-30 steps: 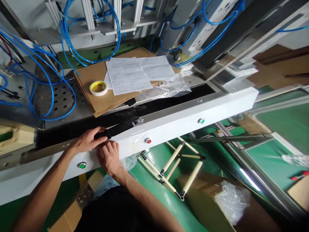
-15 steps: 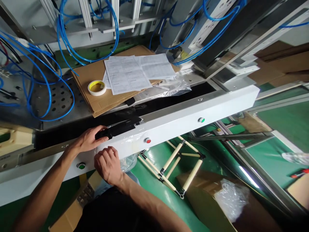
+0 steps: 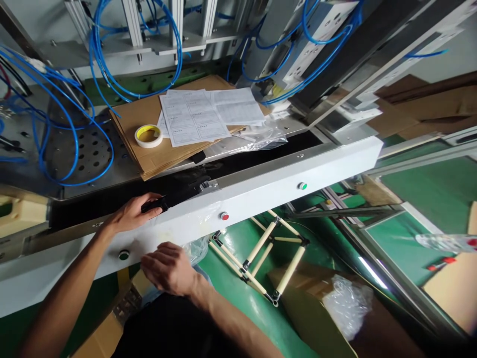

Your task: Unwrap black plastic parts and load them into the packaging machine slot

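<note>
My left hand is closed around the near end of a long black plastic piece, thumb on the near side. The piece lies along the inner edge of the white beam, over a dark slot. Close to the beam's front face and lower, my right hand is curled with its fingers bent inward. Whatever it may hold is hidden. Clear plastic film hangs just beyond the right hand, below the beam.
Flat cardboard bears printed sheets and a tape roll. Blue air hoses loop above. The beam carries a red button and green buttons. Below stand a tube frame and a cardboard box.
My right hand has dropped lower, away from the beam's top edge. My left hand has shifted slightly left, still on the black piece. The view has turned a little to the right.
</note>
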